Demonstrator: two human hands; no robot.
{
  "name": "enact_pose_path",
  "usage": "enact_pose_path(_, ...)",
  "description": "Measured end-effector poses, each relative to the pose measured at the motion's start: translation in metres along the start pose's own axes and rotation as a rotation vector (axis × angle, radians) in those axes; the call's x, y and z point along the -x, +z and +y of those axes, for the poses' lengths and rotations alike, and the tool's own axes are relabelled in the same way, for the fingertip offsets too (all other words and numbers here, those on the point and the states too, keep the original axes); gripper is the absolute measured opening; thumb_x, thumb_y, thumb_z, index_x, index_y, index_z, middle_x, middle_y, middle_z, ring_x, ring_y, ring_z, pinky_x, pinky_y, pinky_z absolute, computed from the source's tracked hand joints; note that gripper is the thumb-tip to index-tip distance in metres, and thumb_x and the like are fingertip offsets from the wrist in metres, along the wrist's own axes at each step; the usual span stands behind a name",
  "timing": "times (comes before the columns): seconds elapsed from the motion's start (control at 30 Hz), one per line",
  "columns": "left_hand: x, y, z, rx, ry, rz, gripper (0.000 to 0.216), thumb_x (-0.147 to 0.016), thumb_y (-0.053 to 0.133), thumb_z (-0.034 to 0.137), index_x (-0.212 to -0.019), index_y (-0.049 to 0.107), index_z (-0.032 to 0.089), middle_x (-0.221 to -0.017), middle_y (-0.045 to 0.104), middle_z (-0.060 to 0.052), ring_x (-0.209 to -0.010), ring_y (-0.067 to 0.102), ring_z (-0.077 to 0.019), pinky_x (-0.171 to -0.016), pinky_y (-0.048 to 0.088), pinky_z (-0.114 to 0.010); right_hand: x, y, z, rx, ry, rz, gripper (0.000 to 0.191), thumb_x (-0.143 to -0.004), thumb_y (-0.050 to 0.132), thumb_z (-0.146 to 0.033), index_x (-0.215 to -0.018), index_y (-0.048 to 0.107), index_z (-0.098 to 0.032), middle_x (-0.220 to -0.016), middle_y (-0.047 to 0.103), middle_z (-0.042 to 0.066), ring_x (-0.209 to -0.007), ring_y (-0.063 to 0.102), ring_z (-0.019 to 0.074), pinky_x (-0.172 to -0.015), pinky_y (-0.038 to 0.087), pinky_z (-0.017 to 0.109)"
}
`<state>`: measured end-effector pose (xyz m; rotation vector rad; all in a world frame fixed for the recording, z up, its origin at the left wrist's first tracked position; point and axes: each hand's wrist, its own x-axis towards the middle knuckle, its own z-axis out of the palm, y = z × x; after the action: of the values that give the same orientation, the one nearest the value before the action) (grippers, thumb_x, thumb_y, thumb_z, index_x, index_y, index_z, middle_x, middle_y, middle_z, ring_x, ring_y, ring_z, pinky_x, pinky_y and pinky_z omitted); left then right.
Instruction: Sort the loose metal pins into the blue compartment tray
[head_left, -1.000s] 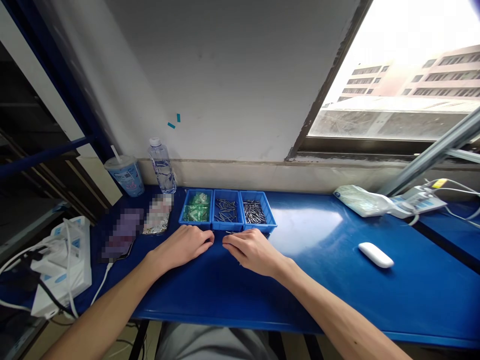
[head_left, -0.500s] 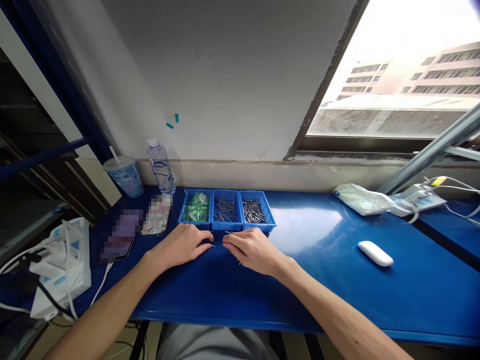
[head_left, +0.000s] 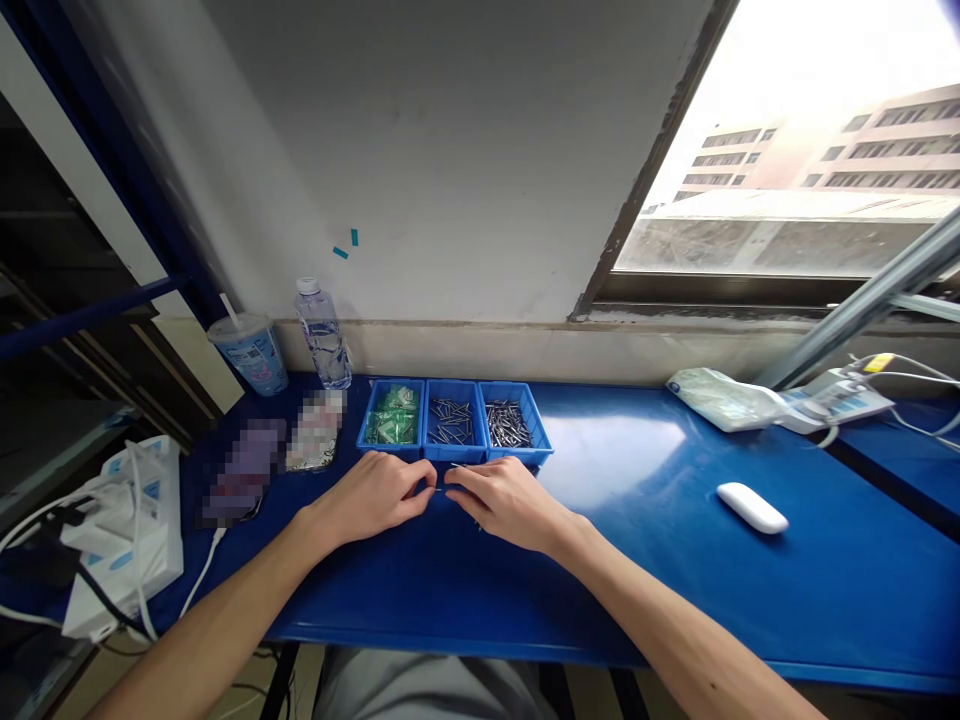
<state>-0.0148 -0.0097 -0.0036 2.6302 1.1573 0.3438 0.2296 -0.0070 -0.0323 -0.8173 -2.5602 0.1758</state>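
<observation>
My left hand hangs low over the table in front of the bins, thumb and forefinger pinched together. A tiny thin piece shows at its fingertips, too small to name. Close beside it on the right, my right hand has its fingers closed on a thin metal pin whose end pokes out at the top; the rest is hidden by the fingers. The fingertips of both hands almost meet. Behind them stand a blue bin with green packets, a middle bin of thin metal pins and a right bin of metal pins.
At the left are a lidded cup, a water bottle, a blurred phone and a power strip with cables. On the right lie a white oval case, a plastic packet and another power strip.
My left hand has moved slightly right toward my right hand, and its thumb and forefinger have come together. My right hand stays nearly in place.
</observation>
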Motion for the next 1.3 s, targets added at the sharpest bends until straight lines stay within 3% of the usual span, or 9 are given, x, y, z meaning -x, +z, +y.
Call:
enact_pose_path(0.57, 0.0010, 0.0047, 0.0017, 0.036, 0.035, 0.041, 0.013, -0.104, 0.057, 0.028, -0.105, 0.069, 0.023, -0.064, 0.065, 0.004, -0.056, 0.061, -0.0144, -0.061, 0.034, -0.025, -0.0009, 0.0001, -0.0023, -0.048, -0.076, 0.067, 0.031, -0.113, 0.044, -0.023, -0.091, 0.064, -0.017, -0.071, 0.065, -0.001, -0.055, 0.053, 0.0108, -0.056, 0.033, 0.027)
enact_pose_path(0.8, 0.0006, 0.0070, 0.0012, 0.053, 0.057, 0.065, 0.016, -0.104, 0.059, 0.030, -0.113, 0.071, 0.023, -0.069, 0.068, 0.003, -0.060, 0.065, -0.0157, -0.062, 0.035, -0.026, -0.0009, 0.0010, -0.0028, -0.071, -0.106, 0.117, 0.027, -0.111, 0.045, -0.019, -0.092, 0.064, -0.017, -0.072, 0.068, 0.000, -0.056, 0.056, 0.0108, -0.057, 0.036, 0.025)
enact_pose_path(1.0, 0.0000, 0.0055, 0.0029, 0.087, 0.096, 0.066, 0.014, -0.104, 0.060, 0.029, -0.106, 0.072, 0.023, -0.069, 0.069, 0.003, -0.059, 0.064, -0.0148, -0.061, 0.035, -0.026, -0.0004, 0.0028, -0.0029, -0.069, -0.118, 0.115, 0.026, -0.110, 0.046, -0.019, -0.094, 0.066, -0.017, -0.076, 0.072, 0.001, -0.057, 0.062, 0.0117, -0.059, 0.040, 0.026)
enact_pose_path(1.3, -0.0016, 0.0077, 0.0032, 0.217, 0.141, 0.148, 0.007, -0.097, 0.061, 0.017, -0.096, 0.068, 0.020, -0.085, 0.072, 0.001, -0.074, 0.067, -0.0151, -0.071, 0.046, -0.026, -0.0006, 0.0029, -0.0033, -0.047, -0.080, 0.126, 0.021, -0.111, 0.051, -0.026, -0.104, 0.068, -0.016, -0.077, 0.074, 0.003, -0.062, 0.068, 0.0153, -0.060, 0.044, 0.026)
